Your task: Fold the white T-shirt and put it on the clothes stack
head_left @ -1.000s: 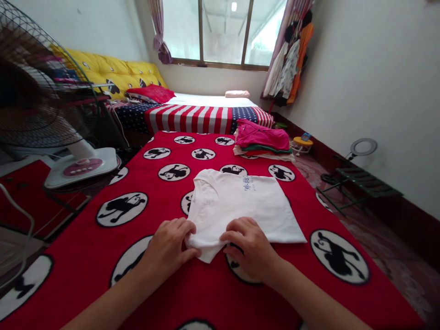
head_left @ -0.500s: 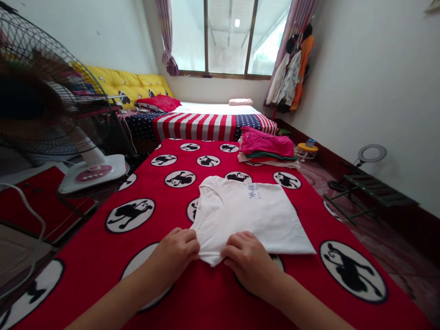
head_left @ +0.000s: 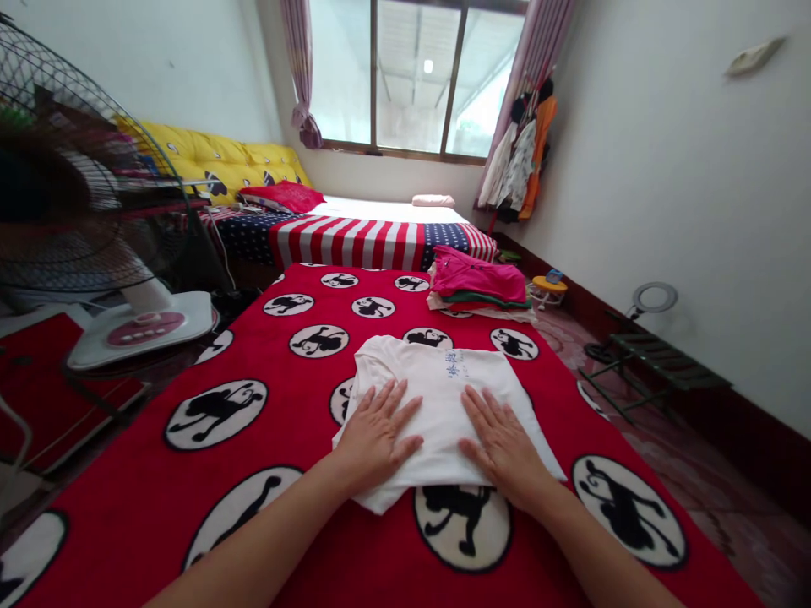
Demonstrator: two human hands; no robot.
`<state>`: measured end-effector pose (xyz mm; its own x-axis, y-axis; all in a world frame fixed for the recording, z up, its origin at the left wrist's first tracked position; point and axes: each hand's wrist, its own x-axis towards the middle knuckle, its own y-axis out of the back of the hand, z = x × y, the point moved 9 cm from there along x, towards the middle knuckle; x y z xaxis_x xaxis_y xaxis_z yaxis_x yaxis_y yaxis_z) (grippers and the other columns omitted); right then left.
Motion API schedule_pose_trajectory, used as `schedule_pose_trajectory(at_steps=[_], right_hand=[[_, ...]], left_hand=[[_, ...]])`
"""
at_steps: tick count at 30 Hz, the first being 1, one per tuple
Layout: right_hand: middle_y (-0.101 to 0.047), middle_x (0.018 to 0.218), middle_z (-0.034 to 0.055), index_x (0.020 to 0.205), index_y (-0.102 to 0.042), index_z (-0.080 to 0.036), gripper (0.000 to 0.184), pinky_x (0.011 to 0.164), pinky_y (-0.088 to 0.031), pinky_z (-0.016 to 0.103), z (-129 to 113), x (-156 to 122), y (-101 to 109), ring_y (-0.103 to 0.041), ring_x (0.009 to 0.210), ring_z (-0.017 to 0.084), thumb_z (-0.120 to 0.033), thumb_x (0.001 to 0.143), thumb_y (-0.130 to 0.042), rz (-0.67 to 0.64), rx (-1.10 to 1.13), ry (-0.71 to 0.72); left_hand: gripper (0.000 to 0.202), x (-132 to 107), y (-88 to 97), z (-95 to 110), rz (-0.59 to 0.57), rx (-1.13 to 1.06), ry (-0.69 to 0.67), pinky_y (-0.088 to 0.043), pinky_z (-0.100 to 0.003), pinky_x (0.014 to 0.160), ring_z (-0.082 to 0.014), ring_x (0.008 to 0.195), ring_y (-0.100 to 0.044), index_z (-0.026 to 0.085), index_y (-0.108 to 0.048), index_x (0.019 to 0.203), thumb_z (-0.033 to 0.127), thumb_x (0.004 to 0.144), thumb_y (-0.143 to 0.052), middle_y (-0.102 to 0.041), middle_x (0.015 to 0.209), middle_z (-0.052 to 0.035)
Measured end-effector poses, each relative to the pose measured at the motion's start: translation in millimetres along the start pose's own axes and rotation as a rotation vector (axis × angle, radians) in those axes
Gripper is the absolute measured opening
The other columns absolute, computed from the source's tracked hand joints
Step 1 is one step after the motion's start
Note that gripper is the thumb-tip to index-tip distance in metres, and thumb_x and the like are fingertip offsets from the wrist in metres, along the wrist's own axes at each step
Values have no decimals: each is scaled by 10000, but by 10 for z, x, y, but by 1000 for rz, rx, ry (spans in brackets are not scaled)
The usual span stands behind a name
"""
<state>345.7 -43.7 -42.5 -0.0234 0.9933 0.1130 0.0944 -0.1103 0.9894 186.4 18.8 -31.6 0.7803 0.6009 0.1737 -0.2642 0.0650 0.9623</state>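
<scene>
A folded white T-shirt (head_left: 443,380) with small blue print lies on a red blanket (head_left: 253,355) patterned with black figures in white circles. My left hand (head_left: 375,432) rests flat on the shirt's near left part, fingers stretched out. On the near right part my right hand (head_left: 503,439) also lies flat with fingers spread. Neither hand holds anything.
A stack of folded clothes (head_left: 478,283), pink on top, sits at the blanket's far right. A standing fan (head_left: 82,228) is close on the left. Beyond are a striped bed (head_left: 355,236), a yellow sofa (head_left: 209,156), hanging clothes (head_left: 523,152) and a green rack (head_left: 659,359) by the right wall.
Both hands let go of the shirt's near corner, where they had been pinching it, and moved forward onto the shirt, now pressing flat. The near edge is folded under.
</scene>
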Motion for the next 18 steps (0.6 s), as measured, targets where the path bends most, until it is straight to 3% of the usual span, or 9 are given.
schedule_pose_trajectory(at_steps=[4,9,12,15,18], right_hand=[[-318,1500,159,1435,-334,-77,646,1091,-302,480,675,-178,64,-294,1382,281,-450,909,-385,85,-51,-330],[-515,1333,205,1387,-384,-39,738,990,-415,436,1037,-196,287,-504,1203,326,-416,779,-567,219,168,-559],[-654,1132,198,1200,-569,-44,630,876,-481,415,1076,-138,237,-617,1030,338,-413,695,-641,135,464,-626],[-722,955,150,974,-667,-93,471,775,-515,395,939,-82,244,-667,895,333,-433,649,-685,87,770,-607],[-724,995,119,1042,-647,-123,487,770,-528,384,721,-32,355,-676,899,305,-414,656,-703,110,1069,-561]], left_hand=[[582,-49,-30,-47,0,-1,13,-179,-519,1135,-280,1429,-157,316,-337,1441,588,927,-304,-217,1551,-77],[573,-38,0,-39,13,-41,4,-189,-530,1132,-289,1426,-163,325,-351,1433,590,928,-299,-219,1549,-72],[571,-37,2,-45,20,-67,-12,-201,-544,1127,-297,1422,-174,318,-364,1428,587,928,-305,-229,1544,-79],[565,-45,20,-58,48,-103,-24,-209,-553,1126,-302,1416,-197,301,-394,1414,572,920,-354,-254,1535,-89],[547,-47,36,-99,87,-177,-16,-216,-545,1131,-294,1406,-238,272,-435,1393,530,911,-421,-294,1520,-92]])
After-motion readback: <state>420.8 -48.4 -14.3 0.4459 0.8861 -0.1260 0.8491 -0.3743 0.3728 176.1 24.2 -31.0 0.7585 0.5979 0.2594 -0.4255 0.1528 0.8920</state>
